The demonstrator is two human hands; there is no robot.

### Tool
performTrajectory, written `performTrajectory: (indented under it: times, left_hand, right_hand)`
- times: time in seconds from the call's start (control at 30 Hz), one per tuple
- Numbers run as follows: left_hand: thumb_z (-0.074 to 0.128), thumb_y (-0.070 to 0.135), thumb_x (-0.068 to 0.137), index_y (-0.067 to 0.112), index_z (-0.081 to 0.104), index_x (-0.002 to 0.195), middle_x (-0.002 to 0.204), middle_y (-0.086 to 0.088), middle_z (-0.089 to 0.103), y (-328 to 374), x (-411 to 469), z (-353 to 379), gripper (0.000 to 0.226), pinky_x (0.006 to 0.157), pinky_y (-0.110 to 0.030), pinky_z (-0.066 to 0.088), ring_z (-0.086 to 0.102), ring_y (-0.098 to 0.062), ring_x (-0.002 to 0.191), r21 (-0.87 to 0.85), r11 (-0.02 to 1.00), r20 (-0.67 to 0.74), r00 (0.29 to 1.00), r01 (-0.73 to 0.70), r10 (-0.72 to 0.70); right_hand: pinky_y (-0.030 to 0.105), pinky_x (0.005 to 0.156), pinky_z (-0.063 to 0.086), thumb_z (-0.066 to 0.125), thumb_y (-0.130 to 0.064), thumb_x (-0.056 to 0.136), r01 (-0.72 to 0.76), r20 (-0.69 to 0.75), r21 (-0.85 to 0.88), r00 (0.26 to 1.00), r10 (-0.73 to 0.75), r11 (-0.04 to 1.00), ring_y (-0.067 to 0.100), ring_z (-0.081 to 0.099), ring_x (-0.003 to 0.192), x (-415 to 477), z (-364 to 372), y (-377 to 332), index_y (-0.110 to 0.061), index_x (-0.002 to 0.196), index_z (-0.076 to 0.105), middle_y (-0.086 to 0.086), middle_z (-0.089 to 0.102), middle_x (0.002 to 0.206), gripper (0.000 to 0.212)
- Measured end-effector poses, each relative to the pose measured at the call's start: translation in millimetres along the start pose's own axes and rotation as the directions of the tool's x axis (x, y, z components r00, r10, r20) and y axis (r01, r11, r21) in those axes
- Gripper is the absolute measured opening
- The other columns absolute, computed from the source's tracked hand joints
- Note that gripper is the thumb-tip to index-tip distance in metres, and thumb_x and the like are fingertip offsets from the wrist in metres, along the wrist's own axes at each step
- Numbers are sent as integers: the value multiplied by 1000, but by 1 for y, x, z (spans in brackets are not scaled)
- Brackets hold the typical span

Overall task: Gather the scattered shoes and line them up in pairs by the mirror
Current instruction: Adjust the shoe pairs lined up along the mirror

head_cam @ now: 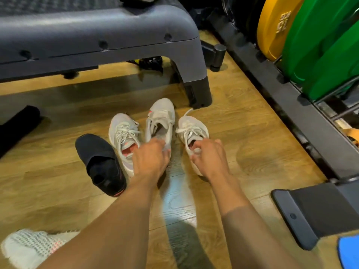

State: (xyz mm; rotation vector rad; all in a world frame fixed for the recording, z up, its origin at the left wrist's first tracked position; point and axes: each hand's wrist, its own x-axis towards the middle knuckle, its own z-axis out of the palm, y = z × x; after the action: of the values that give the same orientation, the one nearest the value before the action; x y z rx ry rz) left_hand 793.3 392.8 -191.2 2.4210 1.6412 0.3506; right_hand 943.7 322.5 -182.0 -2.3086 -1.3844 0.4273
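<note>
Four shoes side by side on floor (242, 133). Left hand (150, 159) fingers clamped on middle grey sneaker (161, 121) collar; right hand (208, 157) fingers hooked inside right white sneaker (191, 129), likely squaring them as pair.

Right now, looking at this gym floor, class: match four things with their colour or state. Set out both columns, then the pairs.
1 left-most shoe
2 middle shoe
3 round plate
4 step bench

a yellow
b held by the left hand
c black
d grey

Pairs: 1-c, 2-b, 3-a, 4-d
</note>
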Motion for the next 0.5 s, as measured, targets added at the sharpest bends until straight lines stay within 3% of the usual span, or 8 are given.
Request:
performTrajectory:
  times: [0.07, 0.17, 0.3, 0.4, 0.43, 0.5]
  left_hand:
    - [53, 38, 90, 18, 60, 89, 92, -6, 65, 4, -12, 7, 22, 65, -37, 48, 64, -31, 81, 79, 989, 109, 988, -122, 113]
    - [49, 29, 90, 16, 57, 98, 108, -10, 64, 12, -21, 15, 18, 76, -38, 48, 63, -36, 99, 60, 985, 304, 943, -159, 133]
    - [46, 35, 92, 17, 57, 105, 109, -12, 64, 16, -31, 19, 25, 76, -37, 45, 62, -36, 101, 119, 978, 314, 941, -170, 125]
    - [47, 37, 90, 19, 57, 105, 108, -11, 65, 11, -38, 20, 25, 75, -35, 43, 61, -35, 101, 123, 977, 327, 936, -177, 128]
    - [48, 37, 90, 20, 58, 103, 107, -11, 65, 10, -38, 20, 24, 74, -35, 42, 61, -35, 100, 114, 975, 330, 933, -189, 142]
    - [51, 37, 89, 21, 58, 99, 103, -10, 66, 6, -39, 17, 20, 71, -33, 36, 61, -35, 99, 98, 973, 341, 925, -210, 165]
  right_hand:
    - [22, 77, 37, 70, -23, 82, -24, 42, -19, 999, 24, 1000, 20, 46, 97, -11, 9, 4, -22, 105, 68, 2, 63, 112, 24]
    - [29, 94, 41, 69, -32, 85, -123, 223, -26, 967, 126, 992, 25, 48, 117, -26, 20, 5, -25, 130, 56, 2, 58, 129, 48]
    - [32, 91, 41, 58, -28, 93, -118, 206, -75, 970, 131, 990, 26, 45, 118, -33, 24, 0, -32, 138, 48, 6, 61, 124, 46]
    - [22, 81, 35, 52, -18, 95, -142, 154, -1, 978, 140, 990, 13, 47, 100, -42, 31, 6, -30, 137, 49, 4, 60, 123, 43]
    - [19, 82, 35, 49, -17, 96, -155, 150, 40, 978, 147, 987, 8, 47, 93, -46, 33, 8, -30, 135, 50, 3, 57, 126, 42]
    - [25, 91, 39, 46, -21, 97, -101, 150, 5, 984, 99, 995, 15, 52, 104, -52, 40, 11, -27, 134, 53, 4, 53, 131, 37]
